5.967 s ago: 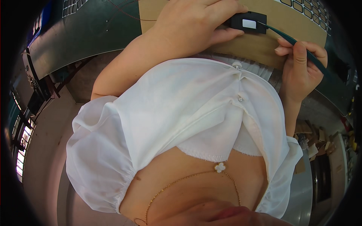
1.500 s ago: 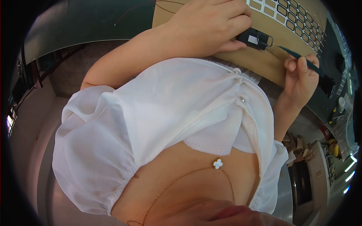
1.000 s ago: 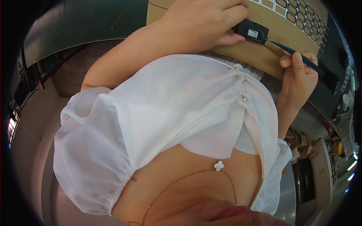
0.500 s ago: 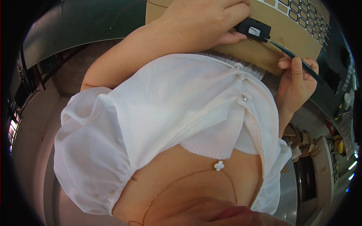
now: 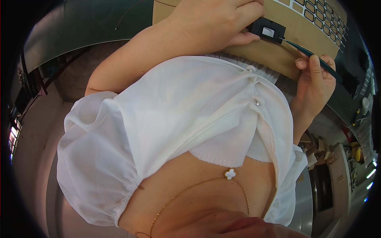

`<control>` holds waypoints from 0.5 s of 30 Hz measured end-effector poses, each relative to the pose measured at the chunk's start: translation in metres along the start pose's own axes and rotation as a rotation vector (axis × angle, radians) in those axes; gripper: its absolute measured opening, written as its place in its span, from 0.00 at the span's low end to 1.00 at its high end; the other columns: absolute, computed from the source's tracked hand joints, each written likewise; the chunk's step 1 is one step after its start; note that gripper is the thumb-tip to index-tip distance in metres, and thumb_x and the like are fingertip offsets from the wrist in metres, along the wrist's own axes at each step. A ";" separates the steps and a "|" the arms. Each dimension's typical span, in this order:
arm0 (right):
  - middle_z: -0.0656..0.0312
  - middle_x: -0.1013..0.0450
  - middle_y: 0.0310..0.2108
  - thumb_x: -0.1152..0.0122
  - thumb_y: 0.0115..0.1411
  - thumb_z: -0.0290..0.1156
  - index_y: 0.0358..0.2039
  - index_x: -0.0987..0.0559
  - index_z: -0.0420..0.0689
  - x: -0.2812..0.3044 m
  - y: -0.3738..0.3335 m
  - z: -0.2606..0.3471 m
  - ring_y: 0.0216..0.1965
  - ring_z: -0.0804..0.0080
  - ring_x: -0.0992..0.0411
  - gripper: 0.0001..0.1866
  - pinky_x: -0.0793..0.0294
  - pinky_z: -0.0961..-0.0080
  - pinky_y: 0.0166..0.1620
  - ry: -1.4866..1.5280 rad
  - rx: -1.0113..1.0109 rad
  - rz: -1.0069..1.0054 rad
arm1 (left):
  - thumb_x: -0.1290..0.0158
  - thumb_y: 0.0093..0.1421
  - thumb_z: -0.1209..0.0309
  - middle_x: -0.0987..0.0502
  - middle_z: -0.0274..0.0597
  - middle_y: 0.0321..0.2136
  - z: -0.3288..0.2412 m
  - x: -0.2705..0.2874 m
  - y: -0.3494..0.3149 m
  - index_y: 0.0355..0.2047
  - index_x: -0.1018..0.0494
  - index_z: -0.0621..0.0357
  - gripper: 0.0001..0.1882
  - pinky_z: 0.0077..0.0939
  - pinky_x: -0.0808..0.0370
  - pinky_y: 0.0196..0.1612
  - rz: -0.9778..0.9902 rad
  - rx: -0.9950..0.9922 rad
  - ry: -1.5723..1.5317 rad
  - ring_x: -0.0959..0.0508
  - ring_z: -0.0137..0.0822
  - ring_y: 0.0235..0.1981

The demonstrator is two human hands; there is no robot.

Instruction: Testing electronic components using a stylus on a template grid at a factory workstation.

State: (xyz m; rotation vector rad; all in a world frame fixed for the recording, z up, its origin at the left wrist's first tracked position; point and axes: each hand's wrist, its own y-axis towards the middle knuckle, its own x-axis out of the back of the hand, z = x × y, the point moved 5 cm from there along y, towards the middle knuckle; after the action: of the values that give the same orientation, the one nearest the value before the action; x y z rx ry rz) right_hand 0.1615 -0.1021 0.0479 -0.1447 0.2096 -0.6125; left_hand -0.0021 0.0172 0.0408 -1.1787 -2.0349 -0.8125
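Black and boxy, the block (image 5: 278,30) lies over tan board (image 5: 274,57), its nine o'clock end pinched by the nearer left hand (image 5: 222,24); its long axis runs ten-to-four — toward the right hand (image 5: 316,77), whose grip pinches green tweezers (image 5: 304,50), tips at its four o'clock end.

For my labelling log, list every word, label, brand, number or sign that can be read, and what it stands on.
None can be read.
Black rectangular block in the left hand: pale patch, no legible lettering.
Slim dark-green pointed tool in the right hand: no legible lettering.
Small pale marks at the far right: too blurred to read.
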 end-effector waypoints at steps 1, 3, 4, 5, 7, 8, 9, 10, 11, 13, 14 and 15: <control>0.51 0.28 0.20 0.46 0.53 0.20 0.35 0.35 0.38 0.000 0.000 0.000 0.21 0.68 0.27 0.10 0.28 0.81 0.30 0.000 -0.001 0.000 | 0.44 0.40 0.68 0.33 0.42 0.30 0.000 0.000 0.000 0.29 0.34 0.60 0.15 0.32 0.39 0.49 0.001 0.001 0.000 0.33 0.38 0.34; 0.51 0.28 0.20 0.46 0.53 0.20 0.35 0.35 0.38 0.001 0.000 -0.001 0.21 0.69 0.27 0.10 0.28 0.81 0.30 -0.004 0.007 0.003 | 0.44 0.40 0.68 0.33 0.42 0.30 -0.001 0.000 0.000 0.29 0.34 0.60 0.15 0.32 0.38 0.48 0.000 0.008 0.002 0.33 0.38 0.34; 0.51 0.27 0.21 0.46 0.53 0.20 0.35 0.35 0.38 0.001 0.000 -0.001 0.21 0.69 0.27 0.10 0.28 0.81 0.30 -0.007 0.012 0.004 | 0.44 0.40 0.68 0.33 0.42 0.30 -0.001 0.000 0.000 0.29 0.34 0.60 0.15 0.32 0.38 0.48 -0.001 0.012 0.004 0.33 0.38 0.34; 0.51 0.27 0.21 0.46 0.53 0.20 0.35 0.35 0.38 0.001 0.000 -0.001 0.21 0.69 0.27 0.10 0.28 0.81 0.30 -0.009 0.016 0.005 | 0.44 0.40 0.68 0.33 0.42 0.30 0.000 0.001 0.000 0.28 0.33 0.60 0.15 0.32 0.38 0.48 -0.001 0.016 0.005 0.33 0.38 0.34; 0.51 0.27 0.21 0.46 0.53 0.20 0.35 0.34 0.38 0.001 0.000 -0.001 0.21 0.69 0.27 0.10 0.28 0.81 0.30 -0.006 0.015 0.004 | 0.44 0.40 0.68 0.33 0.42 0.30 0.000 0.001 0.000 0.28 0.33 0.60 0.15 0.32 0.38 0.48 -0.017 -0.007 0.018 0.33 0.38 0.34; 0.50 0.27 0.21 0.46 0.53 0.20 0.35 0.34 0.38 0.001 0.000 -0.001 0.21 0.69 0.27 0.10 0.28 0.81 0.30 -0.002 0.015 0.003 | 0.44 0.40 0.68 0.33 0.42 0.30 -0.001 0.002 0.000 0.28 0.33 0.60 0.15 0.31 0.38 0.48 -0.033 -0.030 0.033 0.33 0.37 0.34; 0.50 0.27 0.21 0.46 0.52 0.20 0.35 0.34 0.38 0.001 0.000 -0.002 0.20 0.69 0.27 0.10 0.28 0.81 0.30 0.002 0.014 0.002 | 0.44 0.40 0.68 0.33 0.41 0.30 -0.001 0.003 0.000 0.28 0.33 0.60 0.15 0.31 0.38 0.48 -0.050 -0.052 0.048 0.33 0.37 0.34; 0.50 0.27 0.21 0.46 0.52 0.20 0.35 0.34 0.38 0.001 -0.001 -0.002 0.20 0.69 0.27 0.10 0.28 0.81 0.30 0.007 0.014 0.002 | 0.44 0.40 0.68 0.33 0.41 0.30 -0.002 0.004 0.000 0.28 0.33 0.60 0.15 0.31 0.38 0.48 -0.066 -0.075 0.062 0.33 0.37 0.34; 0.50 0.27 0.21 0.46 0.52 0.20 0.35 0.34 0.38 0.001 -0.001 -0.002 0.20 0.69 0.27 0.10 0.28 0.81 0.30 0.006 0.013 0.001 | 0.44 0.40 0.68 0.33 0.41 0.30 -0.002 0.004 0.000 0.28 0.33 0.60 0.15 0.31 0.38 0.48 -0.066 -0.074 0.062 0.33 0.37 0.34; 0.50 0.27 0.22 0.46 0.52 0.20 0.35 0.34 0.38 0.000 -0.001 -0.001 0.20 0.69 0.27 0.10 0.28 0.81 0.30 -0.005 0.015 -0.012 | 0.44 0.39 0.69 0.33 0.41 0.30 -0.004 0.005 -0.001 0.28 0.33 0.60 0.15 0.31 0.38 0.47 -0.076 -0.065 0.110 0.33 0.37 0.33; 0.50 0.27 0.22 0.46 0.52 0.21 0.35 0.34 0.38 0.000 -0.001 -0.001 0.20 0.69 0.27 0.10 0.28 0.81 0.30 -0.011 0.015 -0.019 | 0.44 0.39 0.69 0.33 0.41 0.30 -0.005 0.005 -0.001 0.28 0.33 0.60 0.15 0.31 0.38 0.47 -0.082 -0.061 0.135 0.33 0.37 0.33; 0.50 0.27 0.22 0.46 0.53 0.21 0.35 0.34 0.38 0.000 -0.002 -0.001 0.20 0.69 0.27 0.10 0.28 0.81 0.30 -0.017 0.016 -0.026 | 0.44 0.39 0.69 0.33 0.41 0.30 -0.005 0.005 -0.001 0.28 0.34 0.60 0.15 0.31 0.38 0.47 -0.087 -0.057 0.159 0.33 0.37 0.33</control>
State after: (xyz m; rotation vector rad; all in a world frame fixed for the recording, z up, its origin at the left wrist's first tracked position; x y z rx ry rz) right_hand 0.1607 -0.1035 0.0474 -0.1372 0.1868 -0.6386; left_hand -0.0038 0.0153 0.0478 -1.0277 -1.9543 -0.9806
